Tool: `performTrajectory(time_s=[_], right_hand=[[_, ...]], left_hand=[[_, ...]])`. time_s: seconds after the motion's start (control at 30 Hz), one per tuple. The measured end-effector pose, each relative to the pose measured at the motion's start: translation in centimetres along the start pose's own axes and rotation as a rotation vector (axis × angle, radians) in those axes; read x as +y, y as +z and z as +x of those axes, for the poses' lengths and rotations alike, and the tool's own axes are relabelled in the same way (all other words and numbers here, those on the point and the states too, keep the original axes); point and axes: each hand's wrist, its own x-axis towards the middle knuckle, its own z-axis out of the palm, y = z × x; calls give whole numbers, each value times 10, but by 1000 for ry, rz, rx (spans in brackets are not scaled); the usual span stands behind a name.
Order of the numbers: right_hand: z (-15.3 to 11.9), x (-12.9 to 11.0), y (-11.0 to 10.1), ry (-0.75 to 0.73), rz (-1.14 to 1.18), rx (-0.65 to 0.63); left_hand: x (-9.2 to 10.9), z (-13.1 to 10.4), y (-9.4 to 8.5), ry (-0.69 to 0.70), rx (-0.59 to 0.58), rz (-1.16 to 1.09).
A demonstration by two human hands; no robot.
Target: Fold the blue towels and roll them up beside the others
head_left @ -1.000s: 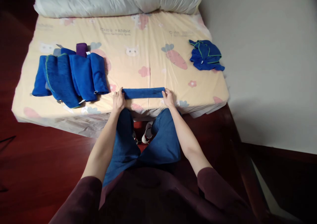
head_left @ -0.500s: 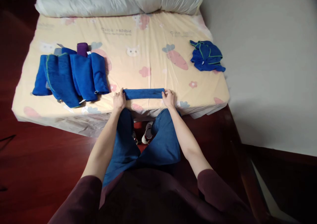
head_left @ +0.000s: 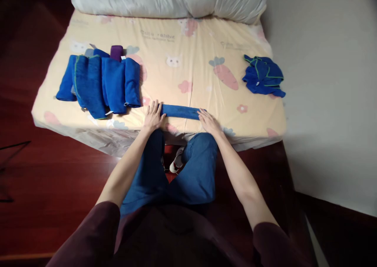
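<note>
A blue towel (head_left: 183, 111), folded into a narrow strip, lies flat near the front edge of the bed. My left hand (head_left: 153, 115) rests on its left end, fingers stretched out and a little spread over the towel's edge and the sheet. At the right end, my right hand (head_left: 209, 122) lies flat with its fingertips on the cloth. Neither hand grips the towel. To the left is a pile of rolled or folded blue towels (head_left: 113, 86), some with green edging. A crumpled blue towel with green edging (head_left: 263, 76) sits at the right.
The bed (head_left: 203, 68) wears a yellow sheet printed with carrots and rabbits. A purple roll (head_left: 116, 52) pokes out behind the pile. Across the back lies a thick pale rolled quilt (head_left: 167, 1). A grey wall (head_left: 330, 102) stands close on the right.
Both hands have loosened from pinching the strip's ends and now lie flat with fingers extended. The camera view has shifted, so the bed appears further right.
</note>
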Motion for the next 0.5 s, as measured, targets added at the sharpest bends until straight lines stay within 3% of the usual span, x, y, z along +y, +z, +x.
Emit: performTrajectory(time_s=[0.1,0.2,0.23,0.3,0.4,0.5], right_hand=[[17,14,-20,32,4,50],[45,18,-31,29,28,-43],[54,17,-33,26,34,-109],[71,14,-31,23,34,-249],[89,13,-24,27,10,-389],[101,16,-15,43,-19,-409]], left_hand=[[24,-34,0,-224,184,-254],[54,-52,18,-636,233,-812],[63,-50,26,-776,239,-1014],[74,-36,41,-929,268,-1258],[77,-4,55,-1008,413,-1325],[72,22,64,-1077,555,-1339]])
